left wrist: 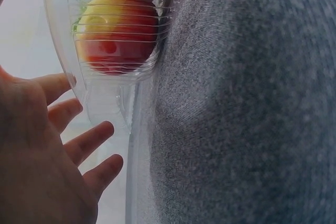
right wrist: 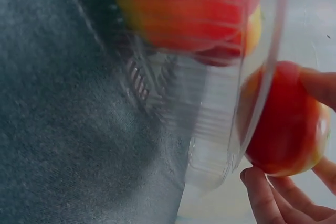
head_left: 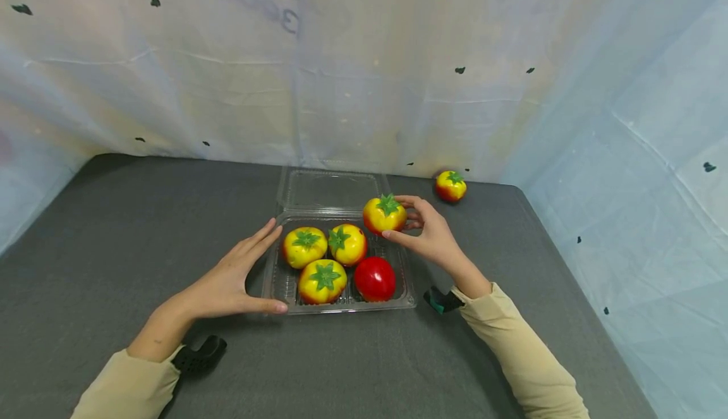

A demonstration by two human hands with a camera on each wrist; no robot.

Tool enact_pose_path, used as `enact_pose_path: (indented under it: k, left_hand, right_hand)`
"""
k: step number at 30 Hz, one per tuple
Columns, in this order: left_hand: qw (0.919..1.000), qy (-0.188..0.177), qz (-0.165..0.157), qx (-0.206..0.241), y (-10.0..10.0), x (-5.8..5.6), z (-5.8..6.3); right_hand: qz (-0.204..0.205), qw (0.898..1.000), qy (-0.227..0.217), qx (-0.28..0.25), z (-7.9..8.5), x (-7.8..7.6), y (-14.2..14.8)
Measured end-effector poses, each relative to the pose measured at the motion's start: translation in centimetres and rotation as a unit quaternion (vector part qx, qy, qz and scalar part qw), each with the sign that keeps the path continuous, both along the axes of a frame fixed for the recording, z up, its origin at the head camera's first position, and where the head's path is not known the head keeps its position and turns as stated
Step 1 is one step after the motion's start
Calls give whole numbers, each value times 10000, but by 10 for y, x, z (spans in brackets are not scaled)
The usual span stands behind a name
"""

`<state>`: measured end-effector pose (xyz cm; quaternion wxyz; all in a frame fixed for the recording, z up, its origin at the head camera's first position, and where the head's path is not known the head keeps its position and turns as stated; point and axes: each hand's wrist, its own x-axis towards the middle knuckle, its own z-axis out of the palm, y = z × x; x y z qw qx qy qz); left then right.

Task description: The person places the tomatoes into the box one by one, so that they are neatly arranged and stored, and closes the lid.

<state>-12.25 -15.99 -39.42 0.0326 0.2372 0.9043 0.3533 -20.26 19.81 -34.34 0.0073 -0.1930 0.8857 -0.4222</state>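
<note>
A clear plastic clamshell box (head_left: 347, 309) lies with its lid (head_left: 332, 190) folded back. In it sit three yellow-and-red tomatoes with green star-shaped tops, such as the front tomato (head_left: 322, 282), and a red tomato (head_left: 375, 279) showing no top. My right hand (head_left: 429, 232) pinches another yellow-and-red tomato (head_left: 385, 214) between thumb and fingers, above the box's back right corner. From the right wrist view, this held tomato (right wrist: 286, 124) is beside the rim. My left hand (head_left: 233, 280) spans the box's left side with spread fingers; in the left wrist view, a fingertip (left wrist: 71, 80) is right at the rim.
One more yellow-and-red tomato (head_left: 450, 186) stands at the back right of the dark grey table (head_left: 341, 368), near the wall. Pale plastic sheeting (head_left: 364, 90) with dark marks hangs behind the table and along its sides.
</note>
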Motion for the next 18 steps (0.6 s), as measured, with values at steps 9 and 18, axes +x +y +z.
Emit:
enact_pose_path:
  k: [9, 18]
  left_hand:
    - [10000, -24, 35, 8, 0, 0, 0]
    - [10000, -18, 49, -7, 1, 1, -1]
  right_hand:
    - [-1, 9978, 402, 528, -2, 10, -6]
    - [-83, 9952, 454, 860, -1, 15, -9]
